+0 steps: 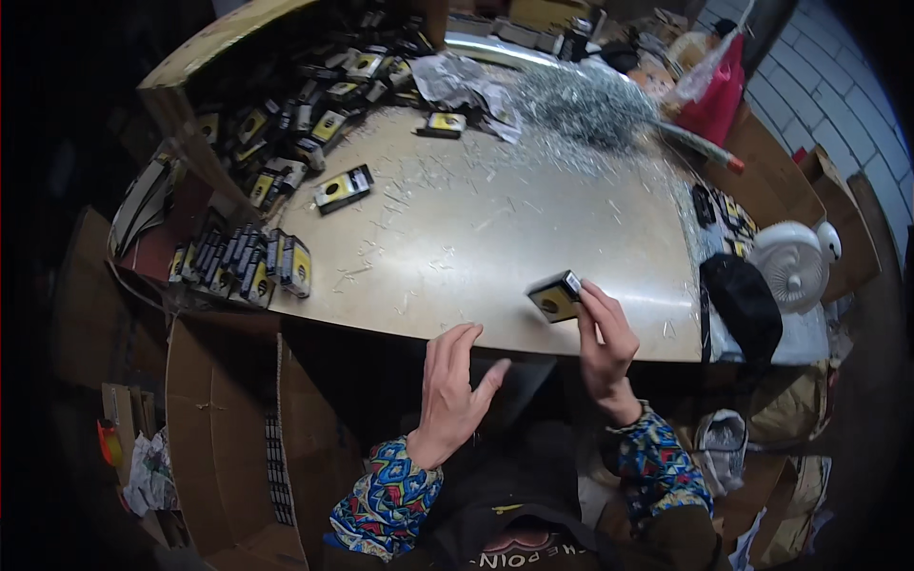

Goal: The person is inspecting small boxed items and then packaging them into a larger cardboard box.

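- Right of center in the lower half of the frame, the right hand (607,347) holds a small black-and-yellow box (553,298), pinching its right end between thumb and fingers; the box is tilted over the near part of the tabletop (533,224), and whether its lower corner touches the surface cannot be told.
- Just below the center of the frame, the left hand (449,392) holds nothing; its fingers lie loosely together, slightly bent, with the thumb spread away from them, close to the tabletop's near edge.
- At the left of the frame, a row of similar boxes (295,266) stands packed side by side on the tabletop.
- Up and to the right of that row, a single box (344,189) lies apart, and another (445,125) lies near the top, just below crumpled paper (462,86).
- A jumbled heap of boxes (328,126) fills the upper left.
- In the upper right, a pile of clear slivers (590,109) sits on the tabletop, with loose ones scattered toward the middle.
- At the right edge are a white fan (793,271) and a black cloth item (745,305).
- In the lower left stands a cardboard carton (214,419).
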A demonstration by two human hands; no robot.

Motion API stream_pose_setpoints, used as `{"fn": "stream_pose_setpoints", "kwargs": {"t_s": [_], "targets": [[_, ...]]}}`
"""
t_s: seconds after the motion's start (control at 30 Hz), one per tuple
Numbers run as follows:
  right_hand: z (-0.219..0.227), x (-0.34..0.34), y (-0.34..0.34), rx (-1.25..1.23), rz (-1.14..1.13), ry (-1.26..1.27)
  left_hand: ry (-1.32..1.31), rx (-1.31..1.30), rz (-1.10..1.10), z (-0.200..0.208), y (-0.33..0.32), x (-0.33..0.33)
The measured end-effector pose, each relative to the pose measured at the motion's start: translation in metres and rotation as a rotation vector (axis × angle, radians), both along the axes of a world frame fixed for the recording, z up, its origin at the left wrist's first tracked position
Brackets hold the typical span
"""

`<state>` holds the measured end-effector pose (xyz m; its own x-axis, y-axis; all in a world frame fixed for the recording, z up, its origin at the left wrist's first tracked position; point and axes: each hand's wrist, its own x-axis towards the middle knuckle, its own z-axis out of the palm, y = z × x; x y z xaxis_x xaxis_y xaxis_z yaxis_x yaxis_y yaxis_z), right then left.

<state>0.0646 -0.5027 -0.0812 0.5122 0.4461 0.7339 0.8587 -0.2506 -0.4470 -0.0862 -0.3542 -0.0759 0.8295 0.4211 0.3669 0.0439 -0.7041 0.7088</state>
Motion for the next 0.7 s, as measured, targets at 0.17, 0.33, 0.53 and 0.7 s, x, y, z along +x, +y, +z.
{"fn": "stream_pose_setpoints", "kwargs": {"t_s": [0.17,0.33,0.53,0.7], "targets": [[-0.003,-0.01,0.039,-0.01,0.202,0.339,-0.191,-0.275,-0.035,-0.023,0.008,0.06],[-0.01,0.021,0.069,-0.258,0.257,0.122,0.213,0.713,0.478,-0.008,0.119,0.031],[-0.024,0.066,0.185,-0.536,0.307,-0.211,0.192,0.758,0.432,0.024,0.214,0.028],[-0.023,0.129,0.253,-0.647,0.203,-0.32,0.457,0.622,0.107,0.032,0.29,0.087]]}}
